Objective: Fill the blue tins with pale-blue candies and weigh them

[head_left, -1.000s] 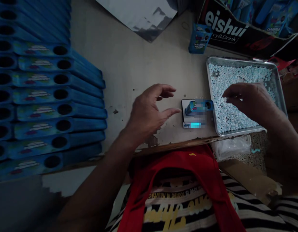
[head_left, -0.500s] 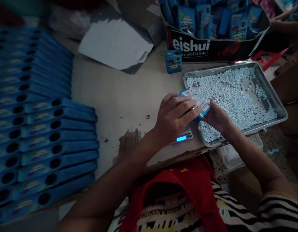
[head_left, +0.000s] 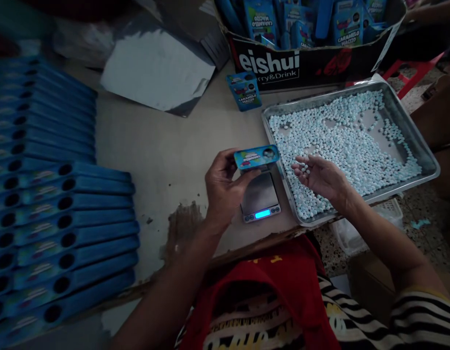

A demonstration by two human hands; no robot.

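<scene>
1. Two hands up over the table [head_left: 166,146], held apart.
2. L hand [head_left: 225,187] clamped on small blue box [head_left: 256,157], thumb under, fingers on far side; box held level just above pocket scale [head_left: 260,197], w/ lit blue display.
3. R hand [head_left: 319,175] palm-up, loosely cupped, a few pale candies [head_left: 303,166] on fingers, over near-left corner of metal tray [head_left: 425,155].
4. Stack of blue boxes [head_left: 64,204] far L; upright box [head_left: 244,91] near black carton [head_left: 283,63].
</scene>
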